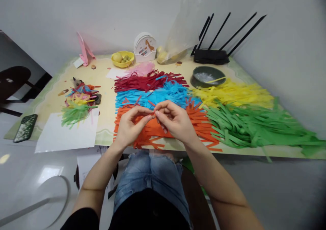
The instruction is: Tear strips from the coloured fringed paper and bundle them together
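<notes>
My left hand (134,122) and my right hand (175,120) meet above the orange fringed paper (150,133) near the table's front edge. Both are closed in a pinch, fingertips almost touching, on a thin orange paper strip (154,113) that is mostly hidden by the fingers. Behind them lie bands of blue fringed paper (165,93) and dark red fringed paper (145,82). Yellow fringed paper (239,93) and green fringed paper (254,124) spread out to the right.
At left, a multicoloured bundle of strips (80,102) lies partly over a white sheet (68,138), near a phone (25,128). A dark bowl (207,76), a black router (211,56), a yellow fruit dish (122,64) and a giraffe-printed holder (145,50) stand at the back.
</notes>
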A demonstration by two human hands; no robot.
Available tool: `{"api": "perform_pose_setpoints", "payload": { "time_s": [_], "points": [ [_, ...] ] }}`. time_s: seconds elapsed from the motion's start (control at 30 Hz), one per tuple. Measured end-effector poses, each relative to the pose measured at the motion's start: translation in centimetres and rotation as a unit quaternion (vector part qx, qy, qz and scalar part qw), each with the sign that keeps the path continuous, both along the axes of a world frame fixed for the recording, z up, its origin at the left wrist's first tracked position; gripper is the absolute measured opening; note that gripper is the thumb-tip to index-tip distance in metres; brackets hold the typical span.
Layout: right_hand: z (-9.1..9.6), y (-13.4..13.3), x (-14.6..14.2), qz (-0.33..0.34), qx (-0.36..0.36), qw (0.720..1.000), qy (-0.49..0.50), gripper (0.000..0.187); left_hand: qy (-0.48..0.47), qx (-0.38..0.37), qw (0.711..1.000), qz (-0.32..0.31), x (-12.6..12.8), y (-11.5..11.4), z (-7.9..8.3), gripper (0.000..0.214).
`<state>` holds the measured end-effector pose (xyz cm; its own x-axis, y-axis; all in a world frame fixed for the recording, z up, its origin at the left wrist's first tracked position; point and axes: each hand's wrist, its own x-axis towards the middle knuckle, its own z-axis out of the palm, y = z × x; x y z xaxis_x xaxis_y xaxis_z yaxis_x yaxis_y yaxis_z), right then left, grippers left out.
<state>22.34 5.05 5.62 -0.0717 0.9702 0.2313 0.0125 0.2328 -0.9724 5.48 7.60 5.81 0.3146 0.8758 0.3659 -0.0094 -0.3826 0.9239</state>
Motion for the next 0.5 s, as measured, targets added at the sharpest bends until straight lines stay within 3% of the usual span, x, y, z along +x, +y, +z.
{"api": "perform_pose_setpoints", "payload": {
  "time_s": [0.07,0.27,0.5],
  "points": [
    [-0.04,-0.09,-0.29,-0.004,0.005,1.000,0.009,0.029,-0.006,-0.006,1.000,0.003,-0.03,-0.19,-0.24,0.020],
    [0.21,-0.20,0.03,0.003,0.011,1.000,-0.025,0.021,0.009,0.027,0.995,0.096,-0.03,-0.85,-0.80,0.022],
    [0.35,-0.69,0.13,-0.039,0.048,0.995,-0.078,0.012,0.013,-0.058,0.998,0.008,-0.50,-0.39,-1.11,0.023]
  ]
}}
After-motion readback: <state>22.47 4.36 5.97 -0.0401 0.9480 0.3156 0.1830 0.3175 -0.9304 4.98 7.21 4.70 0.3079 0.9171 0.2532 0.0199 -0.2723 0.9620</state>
